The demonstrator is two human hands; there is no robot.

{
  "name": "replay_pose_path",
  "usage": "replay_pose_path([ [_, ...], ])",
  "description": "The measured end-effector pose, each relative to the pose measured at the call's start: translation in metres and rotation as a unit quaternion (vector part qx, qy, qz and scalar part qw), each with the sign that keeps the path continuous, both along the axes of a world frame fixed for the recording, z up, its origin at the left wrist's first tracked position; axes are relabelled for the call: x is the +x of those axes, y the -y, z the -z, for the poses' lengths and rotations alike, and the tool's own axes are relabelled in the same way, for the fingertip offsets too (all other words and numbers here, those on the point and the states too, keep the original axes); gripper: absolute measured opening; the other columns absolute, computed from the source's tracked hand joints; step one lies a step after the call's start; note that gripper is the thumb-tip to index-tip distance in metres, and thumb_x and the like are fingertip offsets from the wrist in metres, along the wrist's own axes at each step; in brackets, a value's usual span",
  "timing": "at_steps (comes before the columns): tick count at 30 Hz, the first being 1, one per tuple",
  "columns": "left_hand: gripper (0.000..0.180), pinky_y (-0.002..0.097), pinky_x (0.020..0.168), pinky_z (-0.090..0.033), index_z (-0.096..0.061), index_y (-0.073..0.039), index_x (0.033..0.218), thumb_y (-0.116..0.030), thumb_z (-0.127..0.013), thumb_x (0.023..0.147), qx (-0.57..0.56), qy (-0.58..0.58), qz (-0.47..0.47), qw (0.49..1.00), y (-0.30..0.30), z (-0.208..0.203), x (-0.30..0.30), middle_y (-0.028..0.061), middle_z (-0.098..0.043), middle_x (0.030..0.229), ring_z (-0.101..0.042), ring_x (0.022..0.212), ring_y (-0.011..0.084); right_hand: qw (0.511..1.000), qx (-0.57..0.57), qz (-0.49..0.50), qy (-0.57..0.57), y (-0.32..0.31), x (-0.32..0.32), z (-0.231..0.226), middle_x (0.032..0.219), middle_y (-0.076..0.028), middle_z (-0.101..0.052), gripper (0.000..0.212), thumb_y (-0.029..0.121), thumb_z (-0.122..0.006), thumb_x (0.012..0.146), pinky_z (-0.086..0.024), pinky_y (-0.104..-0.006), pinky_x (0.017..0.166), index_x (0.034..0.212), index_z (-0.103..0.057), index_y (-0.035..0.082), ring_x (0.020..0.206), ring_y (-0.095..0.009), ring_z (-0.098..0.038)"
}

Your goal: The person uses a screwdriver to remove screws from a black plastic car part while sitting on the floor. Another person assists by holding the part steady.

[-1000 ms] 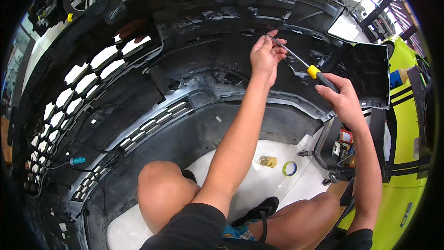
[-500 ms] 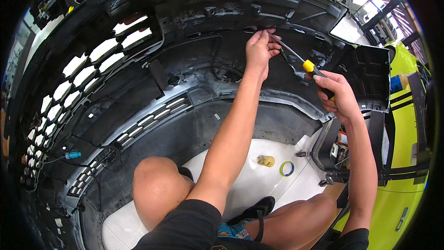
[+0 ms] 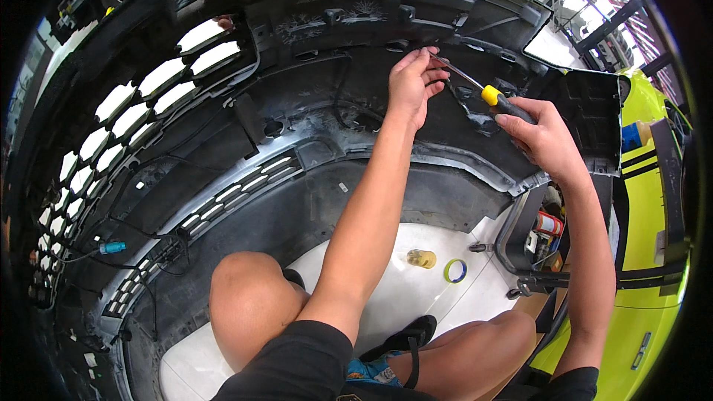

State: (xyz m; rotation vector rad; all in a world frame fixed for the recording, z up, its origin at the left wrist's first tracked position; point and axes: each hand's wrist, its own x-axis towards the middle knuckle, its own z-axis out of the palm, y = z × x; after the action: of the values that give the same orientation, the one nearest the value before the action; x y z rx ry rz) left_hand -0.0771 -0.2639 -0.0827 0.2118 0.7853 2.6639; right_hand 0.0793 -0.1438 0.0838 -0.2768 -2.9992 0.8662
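Note:
A large black plastic car bumper [image 3: 379, 189], seen from its inner side, curves around in front of me. My right hand [image 3: 546, 137] is closed round the black-and-yellow handle of a screwdriver [image 3: 491, 95]. Its metal shaft slants up and left to the fingertips of my left hand [image 3: 410, 87]. There the thumb and forefinger pinch together by the shaft's tip, close to the bumper's inner face, while the other fingers stay loosely apart. Whatever lies between that thumb and forefinger, if anything, is hidden.
On the white floor lie a yellowish clear container [image 3: 421, 258] and a yellow-and-blue ring [image 3: 455, 271]. A wheeled cart [image 3: 499, 241] with a red-and-white can [image 3: 548, 224] stands at right, beside lime-green bodywork [image 3: 646, 252]. A turquoise connector [image 3: 113, 247] hangs on a cable at left.
My right hand has turned on the screwdriver handle, its back now facing up more, and the elbow has swung slightly outward. The left hand keeps its pinch by the tip.

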Motion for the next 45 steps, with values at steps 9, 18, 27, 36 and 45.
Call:
replay_pose_path([
  [9,0.025,0.0276,0.068,-0.053,-0.062,-0.004,0.116,-0.023,-0.05,0.107,0.055,-0.003,-0.016,0.998,-0.007,0.002,0.001,0.0086,-0.07,0.097,-0.065,0.078,0.0128,0.929,0.321,-0.121,-0.139,0.004,0.01,0.008,0.09,-0.017,-0.069,0.042,0.019,-0.071,0.087,-0.054,-0.0404,0.066,0.124,-0.062,0.003,0.073,-0.032,-0.07],
  [18,0.018,0.0266,0.066,-0.052,-0.06,-0.005,0.113,-0.017,-0.048,0.107,0.13,0.024,-0.04,0.99,-0.019,0.001,0.003,0.0079,-0.067,0.098,-0.061,0.076,0.0115,0.745,-0.631,0.099,0.193,-0.005,0.026,0.006,0.067,0.004,-0.05,0.041,0.038,-0.061,0.1,-0.025,-0.0162,0.039,0.118,-0.063,0.001,0.047,-0.002,-0.036],
  [27,0.018,0.0292,0.065,-0.052,-0.059,-0.005,0.114,-0.019,-0.049,0.107,0.184,0.025,-0.037,0.982,-0.022,0.002,-0.003,0.0089,-0.067,0.097,-0.062,0.075,0.0132,0.996,0.069,-0.046,-0.015,0.021,0.007,-0.017,0.068,-0.008,-0.059,0.038,0.029,-0.069,0.09,-0.044,-0.0343,0.062,0.101,-0.068,-0.008,0.063,-0.015,-0.054],
  [36,0.026,0.0313,0.065,-0.052,-0.06,-0.006,0.115,-0.025,-0.058,0.097,0.107,0.15,-0.07,0.98,-0.004,0.026,-0.005,0.0079,-0.066,0.092,-0.064,0.075,0.0186,0.825,-0.54,0.129,0.105,-0.009,0.003,-0.018,0.074,-0.005,-0.058,0.033,0.033,-0.062,0.099,-0.032,-0.0195,0.041,0.113,-0.058,0.003,0.051,-0.005,-0.045],
  [45,0.019,0.0323,0.048,-0.04,-0.061,-0.001,0.075,-0.016,-0.061,0.087,-0.05,-0.17,-0.334,0.926,0.036,-0.119,0.05,0.0044,-0.055,0.058,-0.051,0.048,0.0158,0.857,-0.491,0.141,0.076,-0.017,0.001,-0.007,0.083,-0.01,-0.064,0.026,0.024,-0.061,0.099,-0.029,-0.0172,0.035,0.111,-0.056,0.002,0.046,-0.003,-0.04],
])
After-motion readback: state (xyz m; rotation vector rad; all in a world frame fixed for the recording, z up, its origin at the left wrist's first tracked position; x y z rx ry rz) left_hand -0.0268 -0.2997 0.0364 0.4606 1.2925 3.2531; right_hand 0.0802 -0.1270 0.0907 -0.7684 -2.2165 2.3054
